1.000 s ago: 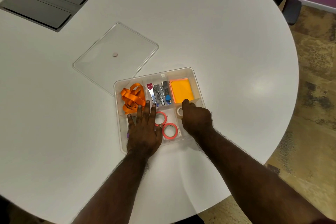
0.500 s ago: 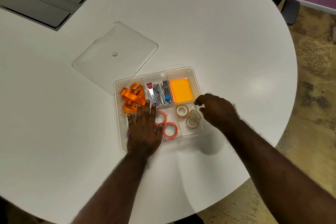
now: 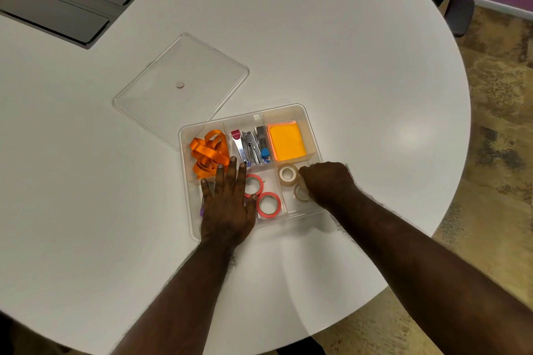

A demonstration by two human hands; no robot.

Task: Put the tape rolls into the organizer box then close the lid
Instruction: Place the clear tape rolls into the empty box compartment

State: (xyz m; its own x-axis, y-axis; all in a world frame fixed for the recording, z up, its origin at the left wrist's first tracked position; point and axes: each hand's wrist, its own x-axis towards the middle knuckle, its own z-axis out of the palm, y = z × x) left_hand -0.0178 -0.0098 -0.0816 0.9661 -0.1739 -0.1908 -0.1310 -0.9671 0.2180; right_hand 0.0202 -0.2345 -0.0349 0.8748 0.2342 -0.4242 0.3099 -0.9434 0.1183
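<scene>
The clear organizer box [image 3: 313, 135] sits open near the table's front edge. Two red tape rolls [image 3: 268, 204] lie flat in its front middle compartment. In the front right compartment a clear tape roll [image 3: 287, 173] lies flat, and a second clear tape roll [image 3: 300, 194] is partly hidden under my right hand [image 3: 328, 181], whose fingers curl down onto it. My left hand [image 3: 227, 204] rests flat, fingers apart, over the front left compartment. The clear lid [image 3: 161, 89] lies on the table behind and left of the box, its corner at the box's rim.
The back compartments hold an orange ribbon [image 3: 209, 153], staplers [image 3: 251, 147] and an orange pad [image 3: 287, 141]. A grey panel [image 3: 66, 0] is set into the white round table at far left. The table edge curves close on the right; a dark chair [image 3: 460, 14] stands beyond.
My right hand left a clear roll in the front right compartment, pulled away to the right, then came back onto the nearer clear roll. The left hand stayed put.
</scene>
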